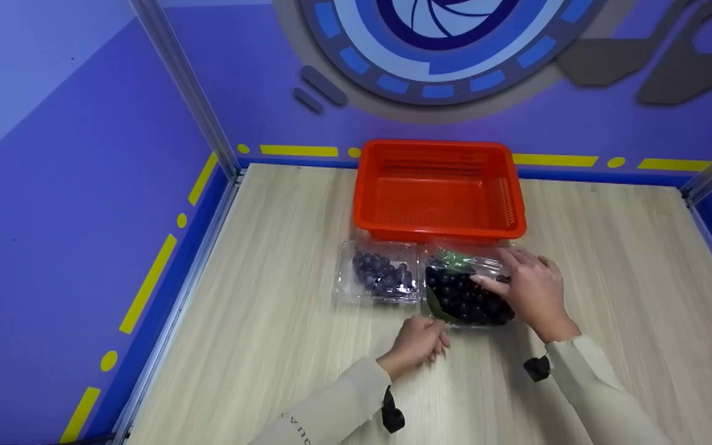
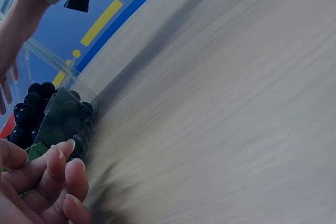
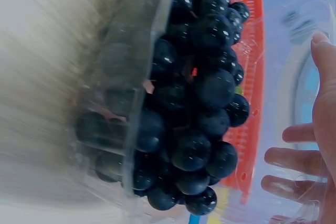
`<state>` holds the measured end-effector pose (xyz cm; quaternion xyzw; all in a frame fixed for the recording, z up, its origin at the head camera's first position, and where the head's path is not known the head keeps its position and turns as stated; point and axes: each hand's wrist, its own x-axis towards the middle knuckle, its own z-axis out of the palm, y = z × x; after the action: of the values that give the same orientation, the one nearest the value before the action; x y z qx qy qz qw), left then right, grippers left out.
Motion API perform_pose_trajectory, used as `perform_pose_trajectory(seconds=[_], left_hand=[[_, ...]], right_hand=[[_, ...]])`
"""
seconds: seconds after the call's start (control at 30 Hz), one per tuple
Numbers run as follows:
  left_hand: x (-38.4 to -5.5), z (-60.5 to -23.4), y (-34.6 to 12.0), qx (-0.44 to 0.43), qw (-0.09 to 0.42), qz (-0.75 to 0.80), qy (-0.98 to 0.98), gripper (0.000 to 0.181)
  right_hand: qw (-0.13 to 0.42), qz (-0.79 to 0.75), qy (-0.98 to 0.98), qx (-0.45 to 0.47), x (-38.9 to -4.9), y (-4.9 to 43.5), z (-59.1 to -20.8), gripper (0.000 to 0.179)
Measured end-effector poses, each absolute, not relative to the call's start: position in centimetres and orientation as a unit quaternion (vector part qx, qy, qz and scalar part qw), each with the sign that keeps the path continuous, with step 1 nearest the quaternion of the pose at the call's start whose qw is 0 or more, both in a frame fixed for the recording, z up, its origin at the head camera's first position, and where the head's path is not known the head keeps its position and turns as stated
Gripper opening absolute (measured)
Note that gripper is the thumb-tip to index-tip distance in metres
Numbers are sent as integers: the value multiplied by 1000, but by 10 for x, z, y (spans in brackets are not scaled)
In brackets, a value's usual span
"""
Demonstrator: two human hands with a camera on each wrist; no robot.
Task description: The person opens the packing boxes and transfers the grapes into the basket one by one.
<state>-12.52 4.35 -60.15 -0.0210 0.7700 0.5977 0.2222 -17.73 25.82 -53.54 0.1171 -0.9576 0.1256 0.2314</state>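
Observation:
A clear plastic clamshell box of dark grapes [image 1: 464,300] stands in front of the basket, its transparent lid [image 1: 483,266] tilted up at the back. My right hand [image 1: 532,287] reaches over that lid from the right; in the right wrist view its fingers [image 3: 296,160] are spread and fairly straight against the clear plastic. Green leaves [image 1: 435,304] lie at the box's left side and back. My left hand [image 1: 419,340] is at the front left corner of this box, fingers loosely curled with nothing visible in them. A second clear box [image 1: 347,287] with smaller grapes [image 1: 381,272] sits directly left.
An orange-red plastic basket [image 1: 517,222] stands behind both boxes, near the back wall panel [image 1: 257,111]. Blue printed panels with metal corner posts [image 1: 189,80] border the light wooden table [image 1: 257,296].

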Motion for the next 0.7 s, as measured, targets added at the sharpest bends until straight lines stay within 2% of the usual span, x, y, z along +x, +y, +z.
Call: perform_pose_trajectory(seconds=[0.7], left_hand=[[-125,-602,43,-19,218,600,770,40]], right_hand=[[266,146,-950,70,-182,279,-524,76]])
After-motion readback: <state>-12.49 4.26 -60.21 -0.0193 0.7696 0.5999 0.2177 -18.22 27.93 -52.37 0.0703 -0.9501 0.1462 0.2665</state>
